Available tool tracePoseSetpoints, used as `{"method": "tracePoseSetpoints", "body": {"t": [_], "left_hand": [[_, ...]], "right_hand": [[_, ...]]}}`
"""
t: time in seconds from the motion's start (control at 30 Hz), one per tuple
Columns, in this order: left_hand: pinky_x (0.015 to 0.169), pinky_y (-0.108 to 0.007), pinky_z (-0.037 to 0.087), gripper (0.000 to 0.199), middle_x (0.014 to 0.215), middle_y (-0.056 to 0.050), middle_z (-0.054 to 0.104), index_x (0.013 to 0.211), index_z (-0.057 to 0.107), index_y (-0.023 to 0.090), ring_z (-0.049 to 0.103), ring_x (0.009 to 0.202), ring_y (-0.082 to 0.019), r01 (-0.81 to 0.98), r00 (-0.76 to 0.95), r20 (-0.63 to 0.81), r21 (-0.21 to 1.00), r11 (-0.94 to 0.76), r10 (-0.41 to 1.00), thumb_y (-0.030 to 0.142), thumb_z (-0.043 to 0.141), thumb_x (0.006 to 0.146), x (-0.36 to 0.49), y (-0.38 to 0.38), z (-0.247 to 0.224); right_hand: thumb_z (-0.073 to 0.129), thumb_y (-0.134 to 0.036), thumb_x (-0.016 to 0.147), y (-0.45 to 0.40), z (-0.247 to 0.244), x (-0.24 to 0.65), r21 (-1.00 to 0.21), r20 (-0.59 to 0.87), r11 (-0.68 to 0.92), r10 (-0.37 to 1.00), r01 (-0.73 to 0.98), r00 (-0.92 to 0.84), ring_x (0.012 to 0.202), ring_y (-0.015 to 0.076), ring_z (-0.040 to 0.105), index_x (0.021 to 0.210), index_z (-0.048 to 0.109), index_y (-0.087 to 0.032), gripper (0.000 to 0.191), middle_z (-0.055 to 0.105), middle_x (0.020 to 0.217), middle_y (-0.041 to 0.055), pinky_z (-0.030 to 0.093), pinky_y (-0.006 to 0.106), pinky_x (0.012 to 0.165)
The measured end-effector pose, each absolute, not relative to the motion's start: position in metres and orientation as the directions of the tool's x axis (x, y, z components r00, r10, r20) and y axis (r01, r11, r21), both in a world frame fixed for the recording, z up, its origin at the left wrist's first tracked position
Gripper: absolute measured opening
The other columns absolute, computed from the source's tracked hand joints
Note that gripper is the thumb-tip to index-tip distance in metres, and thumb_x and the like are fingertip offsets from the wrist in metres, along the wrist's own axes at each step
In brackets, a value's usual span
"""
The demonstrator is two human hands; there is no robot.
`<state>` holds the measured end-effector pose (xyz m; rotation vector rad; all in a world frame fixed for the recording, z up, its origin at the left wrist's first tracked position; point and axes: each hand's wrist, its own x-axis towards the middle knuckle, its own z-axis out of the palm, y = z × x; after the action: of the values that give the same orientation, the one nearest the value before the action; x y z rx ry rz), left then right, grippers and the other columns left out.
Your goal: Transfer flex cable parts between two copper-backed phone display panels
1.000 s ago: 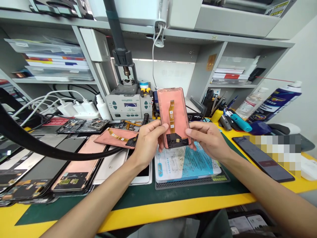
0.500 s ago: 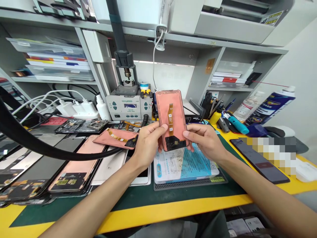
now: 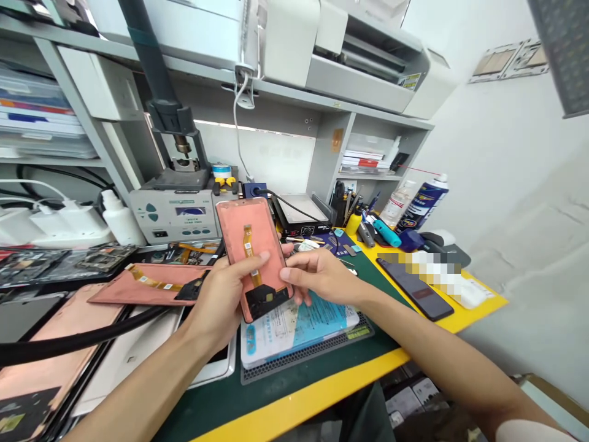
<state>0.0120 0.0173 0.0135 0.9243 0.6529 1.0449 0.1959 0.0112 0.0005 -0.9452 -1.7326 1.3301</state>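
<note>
Between my hands is a phone screen (image 3: 234,224), its copper-pink back facing me, with an orange ribbon cable down the middle and a black strip at the bottom. My left hand (image 3: 218,301) grips its left edge, thumb lying across the back onto the cable. At the right edge, my right hand (image 3: 322,276) pinches it between thumb and fingers. The screen is tilted, held above a blue-and-white box (image 3: 294,325). A second copper-pink phone screen (image 3: 119,288) lies to the left, near my left wrist, on other phone parts.
A black hose (image 3: 92,341) crosses the lower left over stacked screens. Behind stands a grey rework station (image 3: 184,215) on the bench. To the right lie a dark phone (image 3: 416,288), a teal tool (image 3: 386,232) and a blue spray can (image 3: 423,199). Yellow edging (image 3: 304,405) borders the green mat.
The view has swung to the right, so the bench appears further left. My left thumb has slid further across the screen's back. Both hands keep hold of the screen.
</note>
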Motion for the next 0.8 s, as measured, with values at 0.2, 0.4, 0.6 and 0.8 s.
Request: {"method": "tracePoseSetpoints", "body": {"t": [0.2,0.4,0.6,0.8], "left_hand": [[0.063,-0.039,0.064,0.030,0.095,-0.016,0.076,0.108,0.071,0.007,0.074,0.074,-0.028,-0.451,0.273,-0.114,0.862,0.232,0.955,0.016,0.062,0.081,0.009,0.024,0.019],[0.060,-0.040,0.065,0.026,0.092,-0.018,0.076,0.104,0.070,0.005,0.075,0.074,-0.029,-0.455,0.263,-0.145,0.853,0.256,0.954,0.014,0.059,0.082,0.008,0.026,0.018],[0.059,-0.039,0.065,0.025,0.092,-0.015,0.076,0.102,0.069,0.007,0.075,0.072,-0.027,-0.497,0.240,-0.112,0.839,0.222,0.964,0.010,0.056,0.081,0.007,0.029,0.017],[0.056,-0.037,0.063,0.023,0.083,-0.015,0.075,0.101,0.067,0.006,0.073,0.067,-0.025,-0.525,0.220,-0.131,0.820,0.230,0.967,0.015,0.056,0.083,0.006,0.033,0.015]], "right_hand": [[0.069,-0.039,0.083,0.036,0.017,0.236,-0.913,0.346,0.336,0.938,0.233,0.001,0.049,0.0101,0.056,0.084,0.072,-0.012,0.027,0.070,0.074,0.0056,0.039,0.019,0.037],[0.073,-0.037,0.075,0.061,0.019,0.275,-0.888,0.350,0.269,0.922,0.372,0.168,0.044,0.0089,0.049,0.074,0.068,-0.013,0.025,0.066,0.066,0.0045,0.034,0.020,0.035],[0.078,-0.047,0.073,0.061,0.015,0.278,-0.880,0.286,0.205,0.949,0.428,0.134,0.044,0.0100,0.051,0.065,0.062,-0.014,0.037,0.062,0.059,0.0049,0.036,0.020,0.036],[0.069,-0.047,0.080,0.073,0.012,0.296,-0.875,0.331,0.169,0.893,0.454,0.305,0.045,0.0091,0.048,0.077,0.059,-0.015,0.033,0.059,0.061,0.0028,0.034,0.019,0.036]]}}
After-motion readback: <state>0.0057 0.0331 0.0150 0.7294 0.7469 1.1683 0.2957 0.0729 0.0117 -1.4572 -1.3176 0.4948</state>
